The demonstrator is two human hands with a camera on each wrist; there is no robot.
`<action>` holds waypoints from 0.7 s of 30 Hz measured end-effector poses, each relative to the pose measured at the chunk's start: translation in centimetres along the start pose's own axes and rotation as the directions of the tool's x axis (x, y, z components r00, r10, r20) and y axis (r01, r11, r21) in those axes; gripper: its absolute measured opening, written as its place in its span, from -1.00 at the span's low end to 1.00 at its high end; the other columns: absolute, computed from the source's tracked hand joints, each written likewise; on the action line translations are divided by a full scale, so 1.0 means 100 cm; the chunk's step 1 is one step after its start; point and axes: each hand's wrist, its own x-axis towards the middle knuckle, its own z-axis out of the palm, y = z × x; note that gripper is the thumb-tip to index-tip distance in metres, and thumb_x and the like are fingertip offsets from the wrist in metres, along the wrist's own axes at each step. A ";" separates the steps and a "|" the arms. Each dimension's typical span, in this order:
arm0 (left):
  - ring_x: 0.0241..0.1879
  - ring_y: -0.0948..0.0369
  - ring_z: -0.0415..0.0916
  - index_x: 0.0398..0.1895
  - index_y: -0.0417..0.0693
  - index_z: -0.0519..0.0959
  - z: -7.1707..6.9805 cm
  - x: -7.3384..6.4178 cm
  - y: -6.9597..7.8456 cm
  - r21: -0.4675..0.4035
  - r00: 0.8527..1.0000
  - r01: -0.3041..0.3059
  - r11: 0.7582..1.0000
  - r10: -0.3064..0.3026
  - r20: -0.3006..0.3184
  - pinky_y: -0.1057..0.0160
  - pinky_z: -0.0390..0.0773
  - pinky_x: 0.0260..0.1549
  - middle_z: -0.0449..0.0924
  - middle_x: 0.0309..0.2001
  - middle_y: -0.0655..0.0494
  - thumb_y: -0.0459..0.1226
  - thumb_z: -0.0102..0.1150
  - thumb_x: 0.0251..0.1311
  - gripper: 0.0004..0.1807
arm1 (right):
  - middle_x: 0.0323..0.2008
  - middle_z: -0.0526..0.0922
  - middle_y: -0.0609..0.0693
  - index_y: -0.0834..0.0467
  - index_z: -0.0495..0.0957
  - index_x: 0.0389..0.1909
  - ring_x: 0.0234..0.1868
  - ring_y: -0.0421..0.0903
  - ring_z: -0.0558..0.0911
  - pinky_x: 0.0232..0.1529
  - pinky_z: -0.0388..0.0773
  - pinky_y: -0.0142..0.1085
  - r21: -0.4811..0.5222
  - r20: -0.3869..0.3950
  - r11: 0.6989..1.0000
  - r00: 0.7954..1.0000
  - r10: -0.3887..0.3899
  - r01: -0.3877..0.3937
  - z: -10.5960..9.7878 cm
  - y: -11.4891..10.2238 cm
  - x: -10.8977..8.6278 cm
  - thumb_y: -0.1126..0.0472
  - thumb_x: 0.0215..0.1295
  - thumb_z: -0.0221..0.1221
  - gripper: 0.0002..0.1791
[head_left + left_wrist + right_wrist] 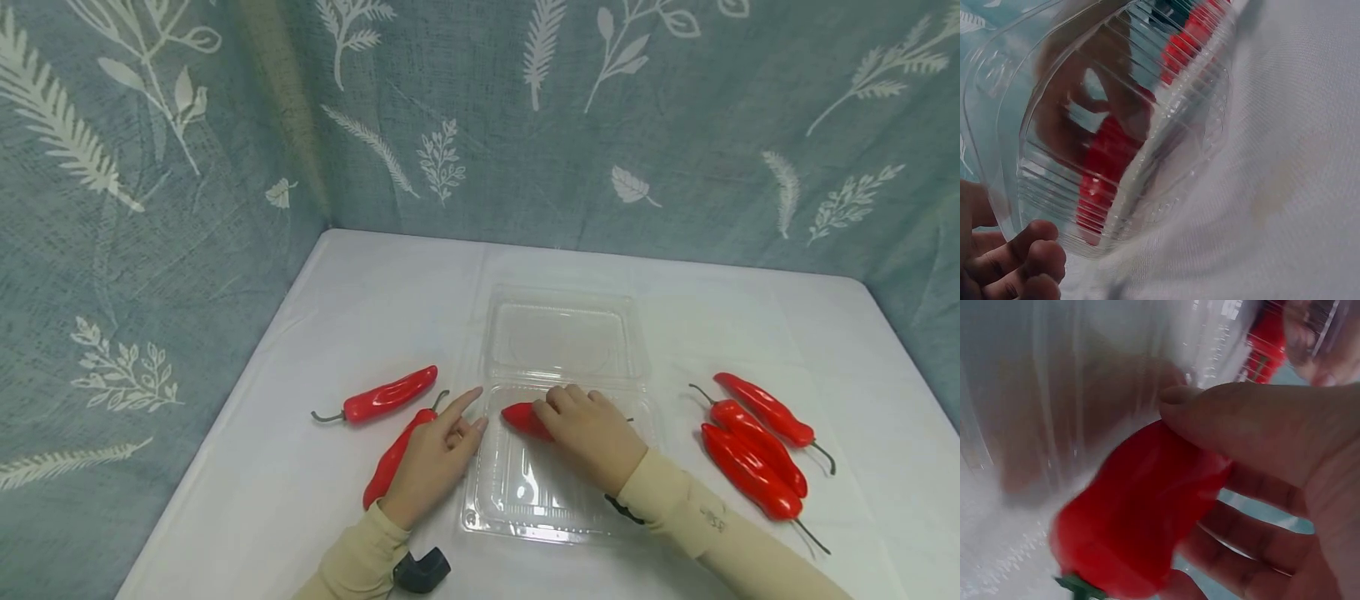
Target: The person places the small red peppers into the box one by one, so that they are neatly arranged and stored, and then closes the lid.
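White cloth covers the table (750,308). On it stands a clear plastic container (506,500), apparently thin and flexible, its lid (558,337) laid back toward twelve o'clock. Of the hands, the right hand (588,433) pinches a red pepper (525,419) over the base, stem toward three; whether it touches bottom cannot be told. The left hand (435,458), index finger extended, is at the container's nine o'clock edge. Two loose peppers (390,396) lie at nine, three more peppers (750,475) at three. Judged light, smooth, possibly slippery; best gripped round the body, off the thin stem.
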 end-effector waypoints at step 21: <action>-0.72 0.28 0.40 0.31 0.08 0.40 0.000 0.000 0.003 -0.027 1.000 0.014 1.000 -0.013 0.006 0.38 0.46 -0.69 0.50 -0.56 0.27 -0.22 0.23 0.23 -0.45 | -0.40 0.42 0.01 0.16 0.46 -0.23 -0.42 -0.02 0.47 -0.55 0.42 -0.30 -0.058 -0.007 0.996 0.998 0.063 -0.064 0.003 0.000 -0.004 0.39 -0.06 0.36 -0.64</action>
